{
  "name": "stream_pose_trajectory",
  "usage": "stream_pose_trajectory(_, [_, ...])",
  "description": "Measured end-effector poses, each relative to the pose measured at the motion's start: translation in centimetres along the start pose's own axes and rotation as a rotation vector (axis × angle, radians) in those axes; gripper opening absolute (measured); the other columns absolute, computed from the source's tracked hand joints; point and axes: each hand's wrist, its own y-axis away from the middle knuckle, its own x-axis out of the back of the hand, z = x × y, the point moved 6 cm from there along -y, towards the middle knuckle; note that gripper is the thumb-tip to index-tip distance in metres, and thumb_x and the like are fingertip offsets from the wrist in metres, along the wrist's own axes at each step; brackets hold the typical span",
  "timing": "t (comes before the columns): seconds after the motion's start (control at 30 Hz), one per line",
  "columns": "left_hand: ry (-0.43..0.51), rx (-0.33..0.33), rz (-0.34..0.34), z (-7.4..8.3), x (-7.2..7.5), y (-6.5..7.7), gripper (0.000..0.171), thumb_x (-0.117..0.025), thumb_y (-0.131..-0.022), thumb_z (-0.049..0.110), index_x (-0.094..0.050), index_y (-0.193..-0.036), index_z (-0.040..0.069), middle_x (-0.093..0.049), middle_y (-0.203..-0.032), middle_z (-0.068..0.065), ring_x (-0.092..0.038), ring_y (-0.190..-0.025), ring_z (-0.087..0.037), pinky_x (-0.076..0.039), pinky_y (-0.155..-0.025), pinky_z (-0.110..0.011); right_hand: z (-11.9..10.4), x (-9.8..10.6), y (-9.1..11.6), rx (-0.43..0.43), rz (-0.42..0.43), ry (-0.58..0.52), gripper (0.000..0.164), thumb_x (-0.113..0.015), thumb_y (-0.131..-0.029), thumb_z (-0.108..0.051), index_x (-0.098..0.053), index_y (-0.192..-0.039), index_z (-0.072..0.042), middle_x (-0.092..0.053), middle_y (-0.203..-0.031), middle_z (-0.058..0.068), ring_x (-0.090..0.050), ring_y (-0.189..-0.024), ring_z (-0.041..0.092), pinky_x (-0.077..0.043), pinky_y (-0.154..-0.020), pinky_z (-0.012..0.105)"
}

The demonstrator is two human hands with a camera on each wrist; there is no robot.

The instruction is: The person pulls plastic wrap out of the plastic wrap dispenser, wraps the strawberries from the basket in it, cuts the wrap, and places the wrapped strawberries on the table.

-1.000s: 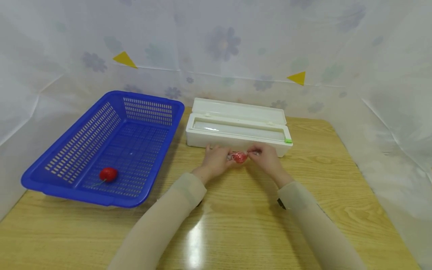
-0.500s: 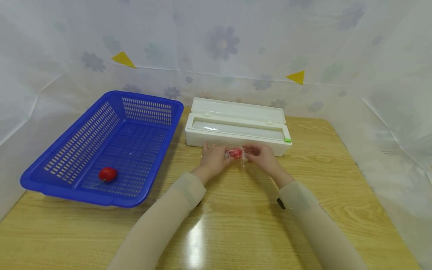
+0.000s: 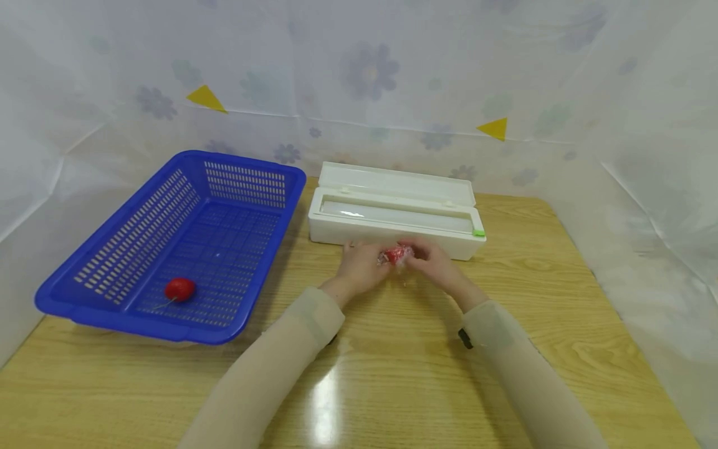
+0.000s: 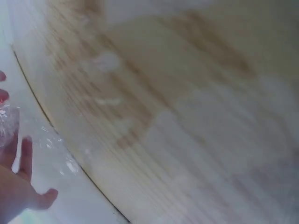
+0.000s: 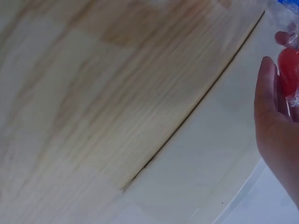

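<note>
A small red fruit [image 3: 396,254] wrapped in clear cling film is held between the two hands, just in front of the white box. On its left side, my left hand [image 3: 361,268] pinches the gathered film. My right hand [image 3: 437,265] grips the wrapped fruit from the right, thumb and fingers at that end. The right wrist view shows the shiny red fruit [image 5: 288,72] beside the fingers of the right hand [image 5: 275,123]. At the edge of the left wrist view, crinkled film [image 4: 7,123] lies by the left hand [image 4: 18,189].
A white cling film box [image 3: 392,232] stands at the back, lid raised, a film roll inside. To the left is a blue plastic basket [image 3: 269,262] with another red fruit [image 3: 179,289], stemmed, in it. The wooden table [image 3: 392,374] is bordered by flower-patterned curtains.
My right hand has shifted from pinching the film's right end to closing in around the fruit. The left hand stays nearly in place. Box and basket have not moved.
</note>
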Motion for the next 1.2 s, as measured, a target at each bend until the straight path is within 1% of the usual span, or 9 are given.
stream_pose_trajectory(0.17, [0.088,0.000,-0.057,0.0,-0.2,0.3,0.054,-0.053,-0.088,0.053,-0.050,-0.134,0.026,-0.059,-0.129,0.003,-0.045,-0.126,-0.028,-0.009,-0.113,-0.055,0.1,-0.1,0.0,-0.048,-0.017,-0.018,0.040,-0.051,-0.091,-0.011,-0.050,-0.129,0.003,-0.054,-0.129,0.023,-0.052,-0.116,0.032,-0.044,-0.097,0.042])
stream_pose_trajectory(0.27, [0.114,-0.001,-0.053,0.0,-0.3,0.3,0.059,-0.052,-0.086,0.060,-0.051,-0.133,0.026,-0.060,-0.128,0.002,-0.047,-0.125,-0.028,-0.010,-0.113,-0.055,0.2,-0.1,-0.1,-0.063,-0.028,-0.065,0.040,-0.050,-0.093,-0.013,-0.049,-0.129,0.004,-0.055,-0.128,0.023,-0.056,-0.107,0.024,-0.049,-0.090,0.038])
stream_pose_trajectory(0.4, [0.127,-0.003,-0.045,-0.1,-0.2,0.1,0.053,-0.050,-0.089,0.056,-0.053,-0.131,0.024,-0.063,-0.124,0.001,-0.052,-0.120,-0.024,-0.012,-0.112,-0.054,0.5,0.0,-0.2,-0.066,-0.065,-0.154,0.043,-0.051,-0.094,-0.015,-0.046,-0.132,0.006,-0.052,-0.129,0.027,-0.058,-0.096,0.012,-0.053,-0.086,0.038])
stream_pose_trajectory(0.5, [0.172,-0.003,-0.058,-0.2,-0.2,0.1,0.050,-0.051,-0.090,0.052,-0.054,-0.130,0.023,-0.063,-0.123,0.001,-0.053,-0.120,-0.021,-0.010,-0.113,-0.055,0.9,0.2,0.0,-0.073,-0.095,-0.186,0.045,-0.053,-0.094,-0.014,-0.044,-0.134,0.004,-0.050,-0.132,0.026,-0.059,-0.099,0.015,-0.052,-0.088,0.040])
stream_pose_trajectory(0.63, [0.199,-0.029,-0.074,-0.2,-0.1,0.2,0.047,-0.054,-0.090,0.048,-0.054,-0.131,0.023,-0.063,-0.124,0.001,-0.054,-0.119,-0.022,-0.010,-0.113,-0.055,1.3,0.4,0.2,-0.084,-0.112,-0.163,0.042,-0.056,-0.093,-0.015,-0.048,-0.131,0.003,-0.054,-0.127,0.025,-0.060,-0.100,0.016,-0.051,-0.090,0.042])
stream_pose_trajectory(0.73, [0.201,-0.058,-0.090,-0.2,-0.2,0.2,0.046,-0.054,-0.091,0.046,-0.054,-0.131,0.023,-0.063,-0.124,0.001,-0.054,-0.118,-0.022,-0.013,-0.112,-0.054,1.5,0.5,0.2,-0.089,-0.108,-0.146,0.041,-0.057,-0.093,-0.018,-0.052,-0.127,0.004,-0.057,-0.122,0.023,-0.060,-0.092,0.008,-0.051,-0.090,0.042])
stream_pose_trajectory(0.9, [0.243,-0.083,-0.128,0.1,-0.3,0.4,0.050,-0.048,-0.093,0.048,-0.049,-0.135,0.021,-0.061,-0.126,0.000,-0.053,-0.120,-0.021,-0.014,-0.112,-0.051,1.5,0.6,0.2,-0.083,-0.119,-0.184,0.044,-0.056,-0.093,-0.018,-0.048,-0.129,0.006,-0.056,-0.124,0.025,-0.060,-0.093,0.005,-0.051,-0.090,0.042])
stream_pose_trajectory(1.1, [0.246,-0.079,-0.157,0.3,-0.2,0.5,0.052,-0.042,-0.096,0.049,-0.041,-0.141,0.024,-0.054,-0.136,0.002,-0.048,-0.127,-0.021,-0.010,-0.113,-0.052,1.2,0.5,0.3,-0.068,-0.124,-0.189,0.047,-0.062,-0.089,-0.015,-0.049,-0.130,0.003,-0.056,-0.124,0.024,-0.060,-0.096,0.007,-0.052,-0.088,0.035])
stream_pose_trajectory(1.2, [0.245,-0.067,-0.163,0.2,-0.3,0.5,0.049,-0.043,-0.096,0.045,-0.043,-0.140,0.022,-0.058,-0.131,0.001,-0.047,-0.128,-0.022,-0.009,-0.115,-0.050,1.1,0.5,0.4,-0.067,-0.112,-0.186,0.043,-0.061,-0.089,-0.015,-0.051,-0.127,0.003,-0.057,-0.123,0.022,-0.060,-0.097,0.009,-0.052,-0.088,0.034])
